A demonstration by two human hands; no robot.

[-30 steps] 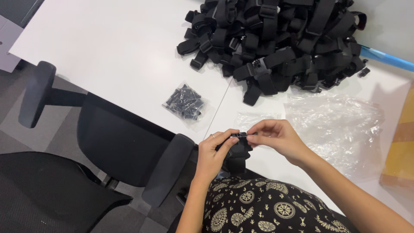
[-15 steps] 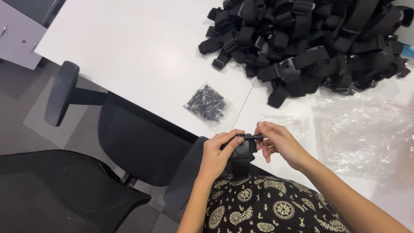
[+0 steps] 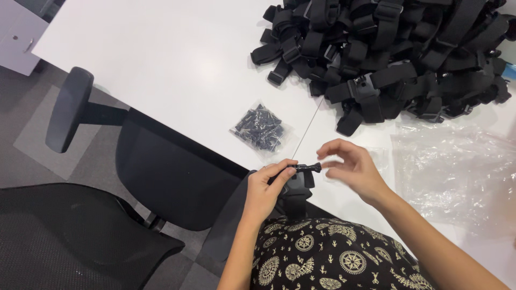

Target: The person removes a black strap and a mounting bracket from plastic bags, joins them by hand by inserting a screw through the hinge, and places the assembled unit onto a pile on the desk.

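Your left hand [image 3: 267, 189] pinches a small black plastic mount [image 3: 294, 185] at the table edge [image 3: 226, 161], just above your lap. A black screw [image 3: 307, 168] sticks out sideways from the top of the mount toward your right hand [image 3: 350, 171]. Right hand is open, fingers loosely curled, holding nothing; fingertips just beside the screw head, not touching. The mount looks light and rigid, its plastic probably slick; best held by the body, as you have it. The screw is tiny and easy to drop, so take it by the knob end with thumb and forefinger. A bag of screws [image 3: 260, 128] lies near on the table, the strap pile [image 3: 387, 48] well apart.
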